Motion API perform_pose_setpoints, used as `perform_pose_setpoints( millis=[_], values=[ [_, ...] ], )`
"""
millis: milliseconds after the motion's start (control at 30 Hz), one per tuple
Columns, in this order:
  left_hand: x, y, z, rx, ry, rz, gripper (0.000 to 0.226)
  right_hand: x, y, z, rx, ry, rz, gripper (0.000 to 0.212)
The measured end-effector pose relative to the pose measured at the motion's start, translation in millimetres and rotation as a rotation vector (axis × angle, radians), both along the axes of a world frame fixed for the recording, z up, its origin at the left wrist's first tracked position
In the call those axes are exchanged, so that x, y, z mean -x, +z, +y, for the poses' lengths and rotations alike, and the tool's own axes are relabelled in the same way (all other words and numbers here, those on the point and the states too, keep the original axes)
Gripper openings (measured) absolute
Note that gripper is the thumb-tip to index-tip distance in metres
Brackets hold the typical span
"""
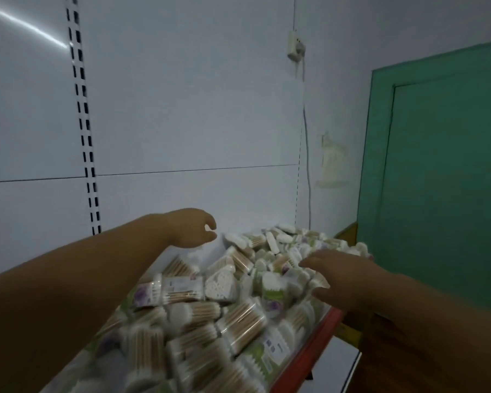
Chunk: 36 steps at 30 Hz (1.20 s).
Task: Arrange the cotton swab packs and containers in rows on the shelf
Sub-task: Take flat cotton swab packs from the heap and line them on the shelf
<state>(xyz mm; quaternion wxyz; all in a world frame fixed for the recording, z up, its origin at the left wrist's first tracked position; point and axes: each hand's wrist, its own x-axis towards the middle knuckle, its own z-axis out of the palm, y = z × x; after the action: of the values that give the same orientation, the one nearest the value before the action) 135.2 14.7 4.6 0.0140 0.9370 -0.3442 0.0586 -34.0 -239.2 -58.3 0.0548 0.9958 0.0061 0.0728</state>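
Head view: jumbled heap of clear plastic cotton swab packs point(240, 317), wooden sticks and white tips, lies every which way on shelf with red front lip point(313, 346). White oval containers point(284, 238) sit at back of heap. Left hand point(192, 228) hovers near white slotted back panel point(182, 123), fingers curled, thumb nearly meeting forefinger; can't tell if anything pinched. Right hand point(339, 276) is palm down over heap's right side, fingers straight and spread. Green door point(442, 180) at right.

Retail shop interior. White metal back panels point(196, 109) joined by a slotted upright point(84, 123) form store gondola shelving. The shelf point(315, 347), with a red front edge, carries many identical cotton swab packs point(238, 316) heaped as stock. A green door point(442, 180) stands at right.
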Motion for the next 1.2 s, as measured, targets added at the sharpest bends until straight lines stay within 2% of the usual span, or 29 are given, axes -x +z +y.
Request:
perform_pose_setpoints(
  millis=[100,200,433,600,733,800,933,1033,1133,1200],
  values=[
    [-11,-18,-19,-0.056,-0.028,0.031,0.039,-28,1,-22,0.020,0.021,0.003,0.054],
    [-23,-31,-32,-0.030,-0.019,0.065,0.036,-57,7,-53,0.038,-0.003,-0.004,0.051],
    [-62,-30,-56,-0.018,0.121,0.066,0.034,-137,16,-138,0.034,0.039,0.024,0.037],
    [-85,-28,-101,-0.071,0.282,0.029,0.048,-200,17,-174,-0.037,0.169,0.001,0.030],
    [-97,-48,-126,0.013,0.428,0.169,0.062,-241,8,-191,-0.088,0.256,0.030,0.029],
    [-99,-60,-133,0.098,0.490,0.192,0.056,-261,3,-193,-0.120,0.304,0.027,0.028],
    [-99,-62,-136,0.431,0.571,0.184,0.033,-289,-11,-185,-0.158,0.450,0.004,0.037],
    [-87,-48,-129,0.712,0.559,0.175,0.034,-301,-20,-178,-0.138,0.579,0.002,0.050],
    [-70,-39,-120,0.956,0.501,0.260,0.041,-307,-27,-165,0.074,0.775,-0.070,0.066],
    [-60,-38,-115,0.981,0.460,0.285,0.043,-310,-30,-155,0.217,0.890,-0.159,0.060]
  ],
)
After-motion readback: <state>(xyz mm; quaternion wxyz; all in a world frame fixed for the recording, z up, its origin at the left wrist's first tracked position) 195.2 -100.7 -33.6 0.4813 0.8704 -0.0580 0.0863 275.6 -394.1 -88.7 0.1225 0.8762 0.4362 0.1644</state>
